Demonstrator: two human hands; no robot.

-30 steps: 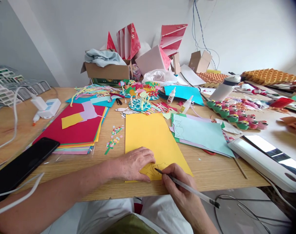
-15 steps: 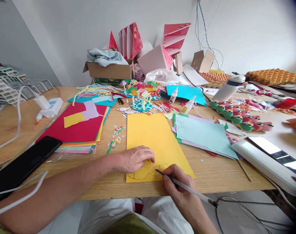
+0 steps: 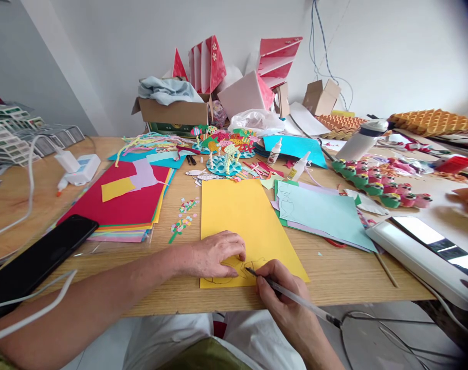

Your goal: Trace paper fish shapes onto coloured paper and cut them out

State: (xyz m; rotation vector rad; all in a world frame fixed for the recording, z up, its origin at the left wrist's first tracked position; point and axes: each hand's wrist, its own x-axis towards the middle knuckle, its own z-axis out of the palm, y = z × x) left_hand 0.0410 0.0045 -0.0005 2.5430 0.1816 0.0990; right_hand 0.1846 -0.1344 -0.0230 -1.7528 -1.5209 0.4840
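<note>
A sheet of yellow paper (image 3: 237, 210) lies at the front edge of the wooden table, with fish-like outlines (image 3: 253, 266) drawn in dark line along its near end. My right hand (image 3: 282, 293) grips a pen (image 3: 299, 300) with a clear barrel, its tip on or just above the outline at the right. Resting on the paper left of the pen is my left hand (image 3: 218, 254), open, fingers bent and thumb apart from them. It covers part of the left outline.
Stacked coloured paper (image 3: 114, 210) and a black phone (image 3: 45, 262) lie to the left. A pale blue sheet (image 3: 326, 210) with drawn outlines is on the right, beside a long white device (image 3: 423, 262). Behind stand glue bottles (image 3: 274, 150) and paper fish decorations (image 3: 224, 164).
My left thumb has come out from the fingers and lies lower on the paper, over part of the left outline. The pen has hardly moved.
</note>
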